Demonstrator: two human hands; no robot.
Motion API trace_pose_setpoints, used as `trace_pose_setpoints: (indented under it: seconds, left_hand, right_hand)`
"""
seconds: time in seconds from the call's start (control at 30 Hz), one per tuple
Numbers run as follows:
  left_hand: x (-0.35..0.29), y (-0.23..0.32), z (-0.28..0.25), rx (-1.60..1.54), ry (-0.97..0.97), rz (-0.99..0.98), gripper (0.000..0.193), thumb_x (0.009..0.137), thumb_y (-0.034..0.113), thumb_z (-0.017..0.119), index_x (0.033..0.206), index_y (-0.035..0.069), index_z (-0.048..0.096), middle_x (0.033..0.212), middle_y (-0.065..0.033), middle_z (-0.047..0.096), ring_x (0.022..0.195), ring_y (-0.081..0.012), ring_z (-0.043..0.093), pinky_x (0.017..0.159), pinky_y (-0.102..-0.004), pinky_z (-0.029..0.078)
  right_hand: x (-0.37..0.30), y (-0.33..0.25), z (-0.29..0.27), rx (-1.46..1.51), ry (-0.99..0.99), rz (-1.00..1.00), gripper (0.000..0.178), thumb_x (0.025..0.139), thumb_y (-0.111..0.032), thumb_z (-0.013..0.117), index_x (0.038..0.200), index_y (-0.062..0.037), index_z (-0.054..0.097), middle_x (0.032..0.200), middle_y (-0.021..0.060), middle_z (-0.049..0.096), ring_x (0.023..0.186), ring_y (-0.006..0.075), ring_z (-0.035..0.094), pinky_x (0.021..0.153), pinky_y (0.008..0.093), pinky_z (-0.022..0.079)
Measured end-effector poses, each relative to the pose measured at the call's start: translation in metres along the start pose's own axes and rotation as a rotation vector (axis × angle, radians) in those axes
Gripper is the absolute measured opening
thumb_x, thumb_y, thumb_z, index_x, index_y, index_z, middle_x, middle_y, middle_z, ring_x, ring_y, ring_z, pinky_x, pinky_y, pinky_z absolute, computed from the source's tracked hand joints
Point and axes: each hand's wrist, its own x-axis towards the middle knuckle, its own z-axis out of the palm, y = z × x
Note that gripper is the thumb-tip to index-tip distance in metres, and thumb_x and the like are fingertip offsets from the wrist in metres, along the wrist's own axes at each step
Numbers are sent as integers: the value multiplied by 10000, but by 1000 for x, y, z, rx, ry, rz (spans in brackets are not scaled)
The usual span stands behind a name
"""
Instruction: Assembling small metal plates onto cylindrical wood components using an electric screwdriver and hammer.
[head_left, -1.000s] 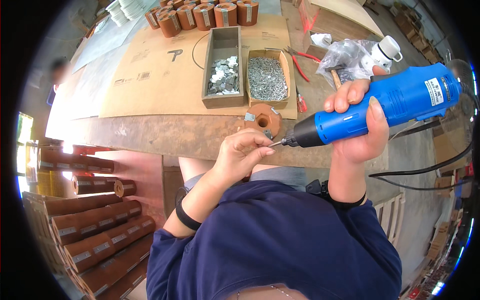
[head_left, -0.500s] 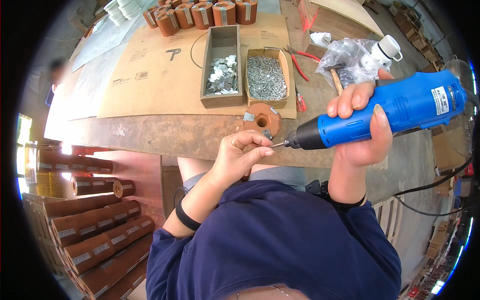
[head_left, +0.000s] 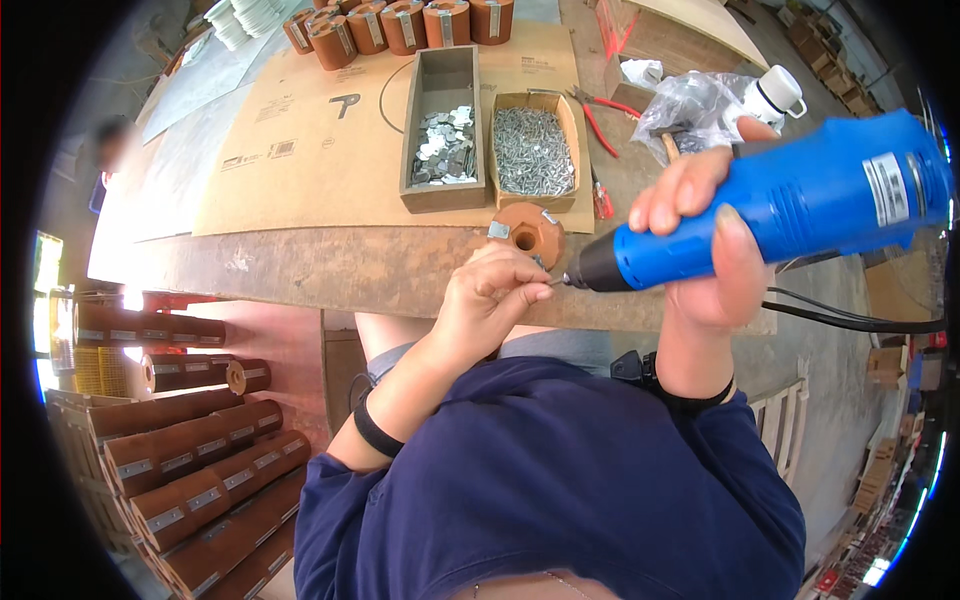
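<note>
A brown block (head_left: 548, 232) with a center hole sits at the near edge of the table (head_left: 350, 262), small metal plates on its sides. Just on the person's side of the block, the left hand (head_left: 492, 292) is narrow, thumb and fingers pinching a thin metal piece (head_left: 555, 282); whether that is a screw or a bit is too small to tell, nor can I tell whether the hand touches the block. To the block's right, the right hand (head_left: 712, 285) wraps around a blue drill (head_left: 800, 200), its black nose pointing left to the pinched piece. Just beyond the block stands a box of screws (head_left: 535, 200); beyond it and to its left, a wooden tray (head_left: 440, 198) of metal plates; beyond and to its right, red pliers (head_left: 597, 130).
</note>
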Motion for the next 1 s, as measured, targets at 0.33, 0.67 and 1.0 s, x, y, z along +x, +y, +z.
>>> trace_pose_setpoints:
  seconds: [0.33,0.67,1.0]
  left_hand:
    - [0,-13,7,472,111,135,303,695,-46,551,964,69,630,1217,-107,485,1140,-371,375,951,-441,295]
    - [-4,-23,11,463,110,131,290,707,-29,535,967,60,628,1220,-102,488,1144,-371,379,954,-446,277]
    - [-2,-22,12,543,123,113,361,660,144,677,1004,81,588,1252,-123,433,1169,-376,344,951,-469,252]
  right_hand:
    - [12,33,8,-416,9,95,499,756,25,547,1204,26,328,772,94,553,656,165,581,626,302,492]
    - [8,42,7,-498,-62,29,502,736,52,550,1186,41,327,758,100,557,647,153,578,607,284,487]
    - [8,51,13,-516,-87,25,455,716,77,547,1133,35,372,772,94,564,667,139,575,614,272,481]
